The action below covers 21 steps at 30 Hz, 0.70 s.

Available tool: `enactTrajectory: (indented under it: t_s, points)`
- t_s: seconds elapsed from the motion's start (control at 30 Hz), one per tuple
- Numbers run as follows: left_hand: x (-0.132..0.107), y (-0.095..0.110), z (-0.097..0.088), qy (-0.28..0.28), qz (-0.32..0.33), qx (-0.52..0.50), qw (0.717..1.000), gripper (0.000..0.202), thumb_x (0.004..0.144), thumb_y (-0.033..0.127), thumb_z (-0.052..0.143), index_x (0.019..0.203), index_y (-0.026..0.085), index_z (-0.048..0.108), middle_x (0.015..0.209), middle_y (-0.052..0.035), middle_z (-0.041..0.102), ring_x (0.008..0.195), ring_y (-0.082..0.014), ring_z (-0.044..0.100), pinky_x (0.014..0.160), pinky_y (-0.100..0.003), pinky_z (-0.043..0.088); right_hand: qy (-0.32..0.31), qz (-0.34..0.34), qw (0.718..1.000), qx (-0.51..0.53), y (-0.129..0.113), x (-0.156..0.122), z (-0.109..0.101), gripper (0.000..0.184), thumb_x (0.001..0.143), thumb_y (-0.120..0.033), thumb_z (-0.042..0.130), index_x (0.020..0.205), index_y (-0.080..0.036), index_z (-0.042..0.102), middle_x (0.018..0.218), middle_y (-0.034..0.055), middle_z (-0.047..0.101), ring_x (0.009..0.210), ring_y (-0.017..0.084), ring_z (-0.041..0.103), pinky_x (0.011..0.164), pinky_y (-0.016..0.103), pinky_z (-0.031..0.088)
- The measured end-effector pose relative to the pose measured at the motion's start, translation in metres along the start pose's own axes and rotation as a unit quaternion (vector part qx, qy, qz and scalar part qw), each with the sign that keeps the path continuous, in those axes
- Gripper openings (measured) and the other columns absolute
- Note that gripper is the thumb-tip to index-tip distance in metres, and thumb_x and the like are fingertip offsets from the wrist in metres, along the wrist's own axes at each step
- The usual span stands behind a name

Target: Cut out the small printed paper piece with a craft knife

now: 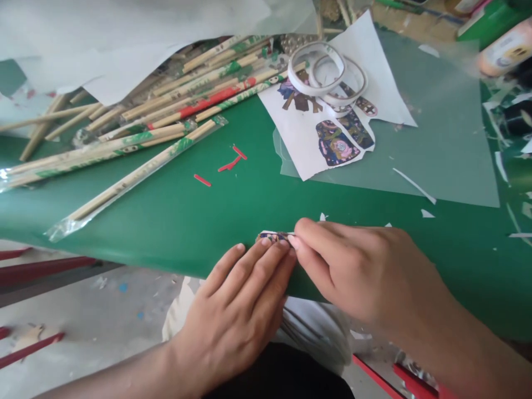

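A small patterned paper cutout [272,237] in dark blue, pink and white lies near the front edge of the green table. My left hand [245,302] rests flat over it, fingers stretched out, with the fingertips pressing on its surface and covering most of it. At the cutout's right end, the thumb and index finger of my right hand [366,271] pinch its edge. The fingertips hide exactly how much of the paper is between them. Three small red strips [202,180] lie on the table beyond my left hand.
Several wrapped chopsticks [145,169] are heaped at the left, under white paper sheets [124,33]. Two tape rolls [316,69] sit on a printed paper sheet [386,83] over a translucent sheet [440,144]. Paper scraps [415,185] and a bottle [505,50] are at the right.
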<state>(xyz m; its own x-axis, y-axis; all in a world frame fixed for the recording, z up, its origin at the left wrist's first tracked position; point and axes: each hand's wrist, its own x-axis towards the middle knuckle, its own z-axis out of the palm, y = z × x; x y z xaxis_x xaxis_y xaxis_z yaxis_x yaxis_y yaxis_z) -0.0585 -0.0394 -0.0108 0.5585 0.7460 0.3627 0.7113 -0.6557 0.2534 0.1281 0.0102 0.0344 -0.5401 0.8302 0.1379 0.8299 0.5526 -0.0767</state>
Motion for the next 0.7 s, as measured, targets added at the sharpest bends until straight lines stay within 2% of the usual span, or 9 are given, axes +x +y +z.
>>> enactTrajectory:
  t_s: [0.2, 0.43, 0.7]
  points:
    - [-0.004, -0.005, 0.001, -0.005, 0.025, -0.003, 1.000, 0.045, 0.092, 0.023, 0.055, 0.135, 0.008, 0.055, 0.139, -0.0097, 0.059, 0.136, -0.0218, 0.045, 0.123, -0.038, 0.022, -0.014, -0.040, 0.999, 0.003, -0.002, 0.011, 0.001, 0.031, 0.098, -0.024, 0.042, 0.067, -0.024, 0.043, 0.051, -0.0060, 0.039, 0.041, 0.013, 0.039, 0.045, 0.028, 0.019]
    - [-0.006, -0.006, 0.003, 0.003, 0.020, -0.001, 1.000, 0.046, 0.094, 0.022, 0.050, 0.138, 0.009, 0.052, 0.142, -0.0105, 0.057, 0.136, -0.0210, 0.047, 0.123, -0.036, 0.024, -0.029, -0.047, 0.998, 0.010, 0.002, 0.011, 0.005, 0.030, 0.097, -0.023, 0.042, 0.068, -0.024, 0.043, 0.053, -0.0061, 0.038, 0.043, 0.012, 0.035, 0.048, 0.028, 0.019]
    - [-0.005, -0.008, 0.004, 0.000, 0.024, -0.005, 1.000, 0.045, 0.095, 0.025, 0.052, 0.138, 0.010, 0.052, 0.143, -0.0091, 0.055, 0.138, -0.0226, 0.045, 0.123, -0.037, 0.023, -0.060, -0.062, 0.996, -0.020, 0.002, 0.014, 0.002, 0.024, 0.091, -0.018, 0.047, 0.069, -0.024, 0.042, 0.054, -0.0053, 0.040, 0.043, 0.013, 0.039, 0.047, 0.029, 0.017]
